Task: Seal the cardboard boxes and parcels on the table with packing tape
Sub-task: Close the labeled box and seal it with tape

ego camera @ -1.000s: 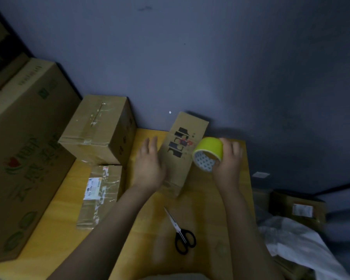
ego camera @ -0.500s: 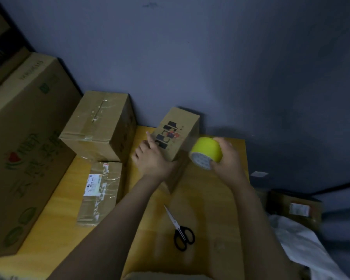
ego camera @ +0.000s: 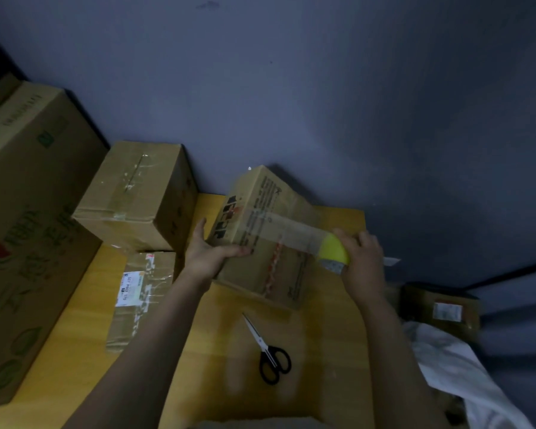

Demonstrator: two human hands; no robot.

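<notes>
Far left: one large box [ego camera: 28, 227], one mid box [ego camera: 136, 193] with clear tape on top, one flat parcel [ego camera: 140, 292] in front of it. Your left hand [ego camera: 209, 255] clamps the left end of the small box [ego camera: 270, 239] at mid-table [ego camera: 322, 351]. A strip runs across it to the yellow roll [ego camera: 334, 252], gripped by your right hand [ego camera: 364, 258]. Step: laying tape. Next, likely: press the strip flat, then cut. One pair of scissors [ego camera: 268, 351] lies near. A second parcel [ego camera: 443, 308] sits off right.
</notes>
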